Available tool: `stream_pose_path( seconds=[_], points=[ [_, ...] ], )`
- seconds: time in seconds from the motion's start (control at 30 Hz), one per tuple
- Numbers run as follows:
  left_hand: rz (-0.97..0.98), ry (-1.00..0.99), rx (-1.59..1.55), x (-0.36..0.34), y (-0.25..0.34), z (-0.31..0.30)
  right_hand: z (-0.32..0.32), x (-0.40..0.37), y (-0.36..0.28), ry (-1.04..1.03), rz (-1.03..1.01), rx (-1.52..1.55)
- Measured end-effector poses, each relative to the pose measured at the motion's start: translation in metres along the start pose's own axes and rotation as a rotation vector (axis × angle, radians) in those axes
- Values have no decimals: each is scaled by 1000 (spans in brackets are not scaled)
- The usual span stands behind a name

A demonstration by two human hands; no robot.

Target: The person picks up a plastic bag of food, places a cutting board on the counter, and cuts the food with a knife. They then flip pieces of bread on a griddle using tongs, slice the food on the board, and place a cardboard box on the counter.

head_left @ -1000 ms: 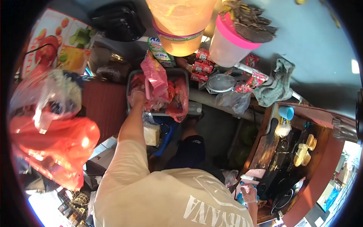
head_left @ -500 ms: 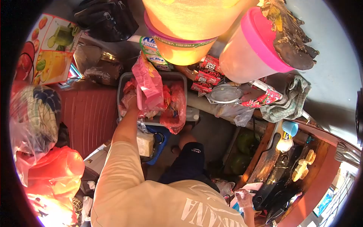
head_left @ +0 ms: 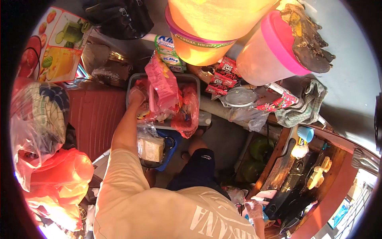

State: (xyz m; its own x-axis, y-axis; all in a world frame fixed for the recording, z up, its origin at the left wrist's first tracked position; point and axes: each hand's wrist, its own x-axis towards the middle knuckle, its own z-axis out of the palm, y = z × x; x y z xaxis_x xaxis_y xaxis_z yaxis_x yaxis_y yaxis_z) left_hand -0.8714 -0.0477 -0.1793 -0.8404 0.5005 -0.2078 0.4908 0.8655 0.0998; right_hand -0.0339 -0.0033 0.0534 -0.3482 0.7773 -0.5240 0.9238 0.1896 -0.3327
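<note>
My left hand [head_left: 137, 97] reaches down inside the left end of a grey plastic bin [head_left: 164, 126], its fingers hidden among plastic packets. Beside it a tall pink printed bag [head_left: 162, 81] stands up out of the bin. A crumpled red plastic bag [head_left: 190, 113] hangs over the bin's near right side. My right hand [head_left: 254, 209], covered in clear plastic, is low at the right with its fingers curled in. It is close to a pinkish flat item [head_left: 264, 196] beside the wooden rack; I cannot tell what it holds.
Tall buckets, one with a pink rim [head_left: 274, 40], stand beyond the bin. A strainer [head_left: 240, 96] and red sachets [head_left: 223, 79] lie near them. Knives with black handles [head_left: 292, 175] lie in the wooden rack. Orange-red bags [head_left: 59, 179] fill the left. A wrapped block [head_left: 152, 149] sits below the bin.
My left hand has moved farther into the bin, along its left side and away from the pink bag. My right hand has shifted slightly left. The whole view has shifted a little.
</note>
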Motion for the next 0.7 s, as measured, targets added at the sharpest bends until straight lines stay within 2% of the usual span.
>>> stream_pose_path(
  seconds=[0.03, 0.07, 0.13, 0.2, 0.27, 0.3, 0.33, 0.4, 0.43, 0.5, 0.57, 0.6, 0.63, 0.7],
  points=[
    [-79, -52, -86, 5, 2, -13, -1, 0, -1, -1, -1, 1],
    [-81, -51, -86, 6, 1, -19, -3, 1, -2, -24, 10, -28],
    [-54, -177, 58, 8, -3, -31, -10, 6, -11, -44, 18, -58],
    [-56, -123, -11, 9, -32, -16, -25, 16, -39, -131, 79, 9],
    [278, -105, 224, 10, -62, 2, -29, 21, -47, -159, 84, 2],
    [220, -115, 114, 11, -79, 23, -25, 25, -43, -148, 87, -7],
    [218, -113, 116, 2, -73, 6, -21, 29, -36, -136, 90, -16],
    [119, -263, -346, -36, -39, -53, -13, 38, -21, -150, 55, -30],
    [121, -259, -345, -49, -28, -70, -15, 42, -24, -148, 42, 12],
    [-11, -29, -642, -70, -15, -95, -24, 53, -41, -145, 28, 56],
    [-61, -80, -724, -85, -11, -110, -39, 63, -70, -140, 7, -43],
    [-111, -132, -806, -93, -8, -120, -49, 69, -84, -204, -5, 33],
    [-195, -150, -937, -113, 11, -148, -37, 73, -69, -187, 12, 74],
    [-261, -185, -1042, -112, -14, -121, -28, 76, -61, -165, 30, 122]
  ],
)
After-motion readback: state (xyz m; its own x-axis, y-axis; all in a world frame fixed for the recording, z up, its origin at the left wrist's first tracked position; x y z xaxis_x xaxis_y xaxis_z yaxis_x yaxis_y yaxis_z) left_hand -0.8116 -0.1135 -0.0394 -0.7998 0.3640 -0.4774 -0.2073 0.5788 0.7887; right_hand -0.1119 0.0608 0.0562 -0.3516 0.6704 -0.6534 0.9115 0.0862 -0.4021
